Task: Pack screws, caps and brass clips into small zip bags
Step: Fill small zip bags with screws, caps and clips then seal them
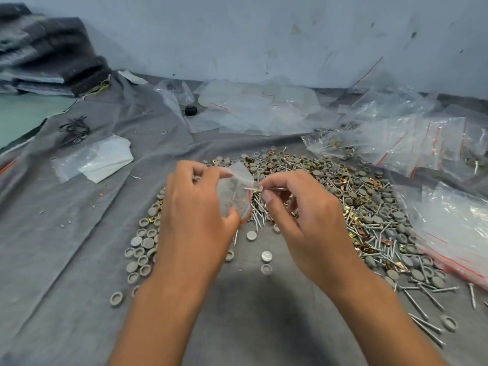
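Pinching a small clear zip bag (235, 192) open, the left hand (195, 207) meets the right hand (303, 217) gripping a silver screw (252, 189) at its mouth, above heaped grey round caps (375, 204) and brass clips (351, 210), filled clear bags (412, 143) behind.

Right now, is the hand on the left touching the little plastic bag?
Touching. The head view shows the left hand holding the small zip bag: its thumb presses the bag's lower edge and its fingers pinch the top, while the right hand brings a screw.

A small clear zip bag (235, 191) is hanging open, a silver screw (251, 189) entering it. Grey caps (141, 243), screws and brass clips (351, 211) are lying heaped below.
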Action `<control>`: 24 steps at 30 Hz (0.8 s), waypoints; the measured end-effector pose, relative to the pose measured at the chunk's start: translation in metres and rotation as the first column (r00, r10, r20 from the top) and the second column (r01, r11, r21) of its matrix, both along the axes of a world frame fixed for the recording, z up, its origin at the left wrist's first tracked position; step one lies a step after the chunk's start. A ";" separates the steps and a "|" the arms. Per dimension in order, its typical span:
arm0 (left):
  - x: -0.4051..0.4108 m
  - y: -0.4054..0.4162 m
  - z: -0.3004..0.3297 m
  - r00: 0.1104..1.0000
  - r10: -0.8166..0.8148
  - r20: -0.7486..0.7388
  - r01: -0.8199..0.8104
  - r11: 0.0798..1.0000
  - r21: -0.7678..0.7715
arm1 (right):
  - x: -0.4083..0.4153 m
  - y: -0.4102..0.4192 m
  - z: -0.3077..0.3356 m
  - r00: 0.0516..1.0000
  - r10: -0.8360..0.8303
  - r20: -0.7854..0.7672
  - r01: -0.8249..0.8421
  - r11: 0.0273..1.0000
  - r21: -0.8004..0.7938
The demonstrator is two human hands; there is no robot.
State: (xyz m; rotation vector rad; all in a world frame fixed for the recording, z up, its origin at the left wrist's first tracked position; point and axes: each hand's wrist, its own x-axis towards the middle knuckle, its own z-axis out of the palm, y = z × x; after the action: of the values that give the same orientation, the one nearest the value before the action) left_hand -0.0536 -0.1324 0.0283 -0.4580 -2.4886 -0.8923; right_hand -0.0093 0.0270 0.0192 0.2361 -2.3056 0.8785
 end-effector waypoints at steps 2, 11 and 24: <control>0.003 0.001 0.001 1.000 -0.031 -0.004 0.031 0.999 -0.012 | 0.002 -0.009 0.008 0.998 0.029 -0.059 -0.026 0.998 0.049; 0.005 -0.001 0.000 0.996 -0.082 0.022 0.080 0.994 0.068 | -0.004 -0.030 0.008 0.993 -0.099 0.060 0.095 0.993 0.066; -0.006 -0.033 0.018 0.982 0.038 0.186 -0.126 0.865 0.486 | -0.027 -0.030 -0.040 0.809 -0.158 0.566 -0.018 0.956 0.292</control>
State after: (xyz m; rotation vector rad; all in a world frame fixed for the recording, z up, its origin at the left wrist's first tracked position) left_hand -0.0600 -0.1658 0.0462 -0.0994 -2.2731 -1.5329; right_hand -0.0365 -0.0033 -0.0207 -0.0126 -3.0051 0.6281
